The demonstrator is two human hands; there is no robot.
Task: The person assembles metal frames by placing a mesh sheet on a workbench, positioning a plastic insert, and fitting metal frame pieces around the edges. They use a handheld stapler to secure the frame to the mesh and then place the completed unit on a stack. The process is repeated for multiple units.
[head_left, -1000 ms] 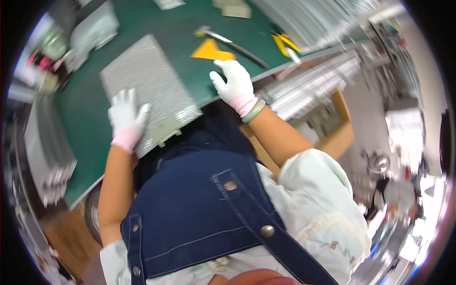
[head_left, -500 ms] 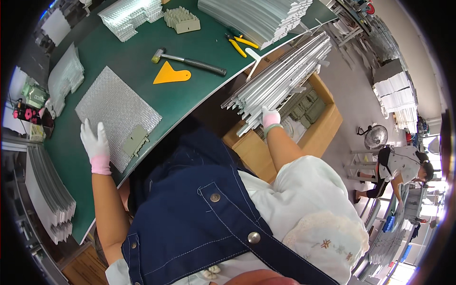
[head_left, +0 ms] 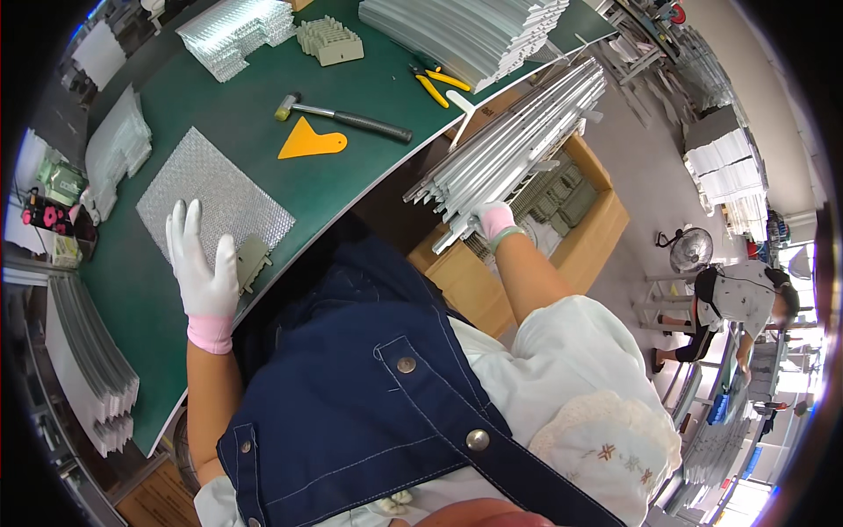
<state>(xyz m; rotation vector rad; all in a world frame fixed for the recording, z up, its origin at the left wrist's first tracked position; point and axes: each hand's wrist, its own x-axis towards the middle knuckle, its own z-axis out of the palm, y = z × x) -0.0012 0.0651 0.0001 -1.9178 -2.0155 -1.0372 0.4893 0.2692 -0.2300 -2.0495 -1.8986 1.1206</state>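
Observation:
My left hand, in a white glove with a pink cuff, hovers over the near-left part of a silvery, bubble-textured sheet, fingers spread and holding nothing. Partly hidden behind its thumb, a flat grey-green plastic piece lies on the sheet's near corner. On the right, my gloved right hand has its fingers curled at the near ends of a bundle of long silvery metal strips. It appears to grip a strip there; how many is hidden. The strips lie across an open cardboard box beside the table.
The green table bears a hammer, an orange scraper, yellow-handled pliers, grey-green pieces and stacked silvery strips. More panels stand at left. A fan and a bending co-worker are at right.
My left hand has shifted right and nearer to me, now partly covering the grey-green piece. My right hand has moved slightly left and down at the strip ends, its fingers curling in.

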